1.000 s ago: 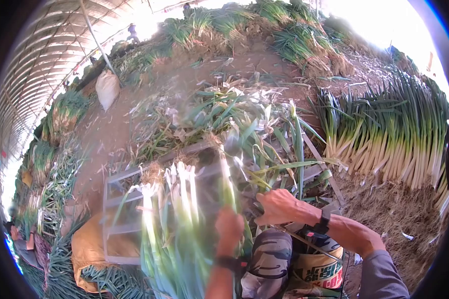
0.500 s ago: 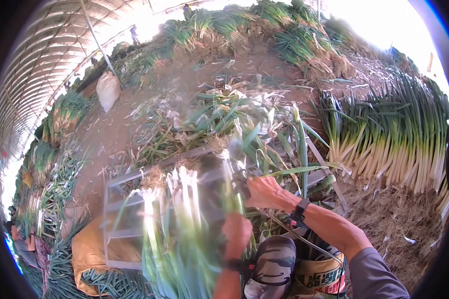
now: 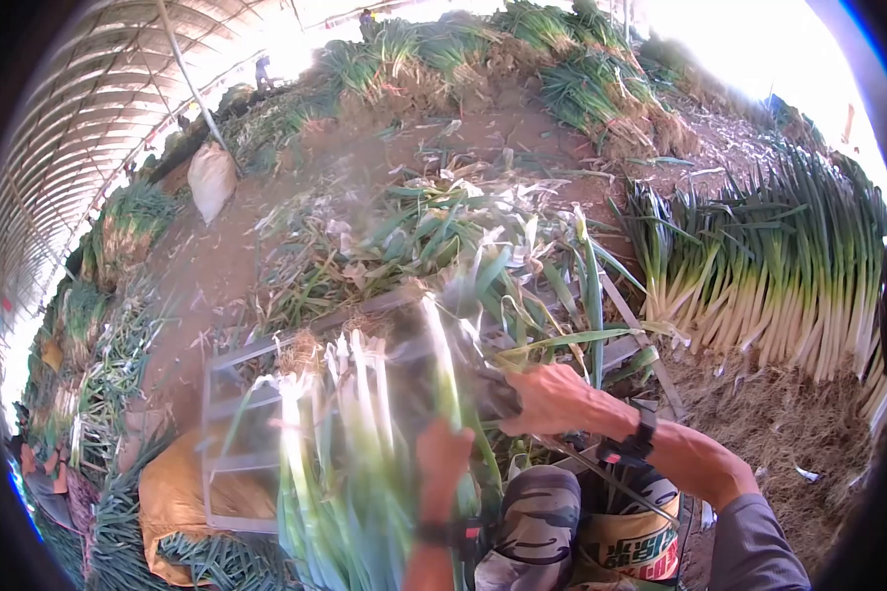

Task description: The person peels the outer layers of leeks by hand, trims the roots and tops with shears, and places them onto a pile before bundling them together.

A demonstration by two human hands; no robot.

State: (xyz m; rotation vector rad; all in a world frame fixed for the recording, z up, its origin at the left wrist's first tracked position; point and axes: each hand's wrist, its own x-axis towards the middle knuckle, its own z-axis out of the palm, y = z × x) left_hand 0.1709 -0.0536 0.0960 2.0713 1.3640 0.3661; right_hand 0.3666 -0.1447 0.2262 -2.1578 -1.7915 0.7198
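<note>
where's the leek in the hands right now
Head view, low centre: the leek rises from the left hand, with the right hand just to its right and the metal frame with more leeks to its left.

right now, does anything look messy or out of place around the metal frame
Yes: a heap of loose green leaves lies strewn every way on the dirt beyond the metal frame, unlike the neat row of leeks on the right. The stalk in the left hand is too blurred to judge.
</note>
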